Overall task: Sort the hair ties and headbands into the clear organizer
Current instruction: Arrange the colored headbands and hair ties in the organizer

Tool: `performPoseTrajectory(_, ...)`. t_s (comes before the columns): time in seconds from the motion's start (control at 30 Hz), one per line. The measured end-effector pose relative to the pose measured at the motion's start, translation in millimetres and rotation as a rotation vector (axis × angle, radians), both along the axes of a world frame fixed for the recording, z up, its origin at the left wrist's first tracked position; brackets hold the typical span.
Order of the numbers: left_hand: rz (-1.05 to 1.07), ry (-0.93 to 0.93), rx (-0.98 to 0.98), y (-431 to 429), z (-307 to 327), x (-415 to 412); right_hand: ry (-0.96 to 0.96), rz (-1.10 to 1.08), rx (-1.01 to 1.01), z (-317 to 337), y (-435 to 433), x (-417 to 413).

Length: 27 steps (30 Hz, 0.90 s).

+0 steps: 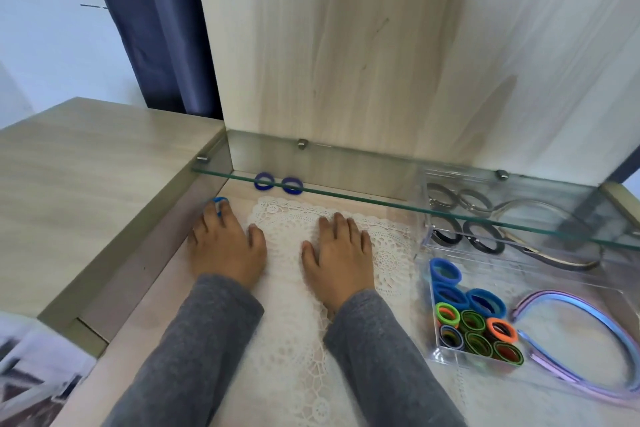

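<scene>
**Nearly sorted: three blue ties left outside the organizer**

A pale table point(145, 315) carries a lace doily point(287, 229). At right, the clear organizer point(446, 354) holds hair ties and headbands. The right hand point(337, 256) lies flat, fingers spread, empty. The left hand point(225, 246), grip loosely apart, touches a light blue tie point(219, 202). Two dark blue ties point(264, 182) wait beyond. Next, likely: pinch it, carry right.

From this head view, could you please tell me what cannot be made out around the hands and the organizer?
- Light blue hair tie: left hand's fingertips cover part; grip unclear.
- Purple headband: cut off by the right edge.
- Dark hair ties in the clear organizer: blurred behind the glass shelf.
- Lower-left objects: motion-blurred.
</scene>
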<state>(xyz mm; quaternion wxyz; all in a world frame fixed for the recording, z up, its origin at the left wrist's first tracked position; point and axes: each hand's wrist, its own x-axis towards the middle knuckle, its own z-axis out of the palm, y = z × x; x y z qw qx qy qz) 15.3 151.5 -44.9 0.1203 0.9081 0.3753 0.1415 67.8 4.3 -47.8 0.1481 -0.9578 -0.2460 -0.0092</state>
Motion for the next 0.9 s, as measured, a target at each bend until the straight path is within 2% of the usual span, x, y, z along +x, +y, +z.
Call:
performPoseTrajectory(0.27,-0.025,-0.154,-0.064,17,-1,1,-0.065,-0.007,0.023,-2,29,21)
performPoseTrajectory(0.53,-0.085,-0.353,-0.058,34,-11,7,-0.129,-0.022,0.055,-1,56,42)
performPoseTrajectory(0.8,-0.1,-0.473,-0.071,39,-15,7,-0.226,-0.045,0.091,-6,76,57)
performPoseTrajectory(0.9,-0.19,-0.527,-0.102,35,-11,8,-0.26,-0.062,0.137,-8,76,59)
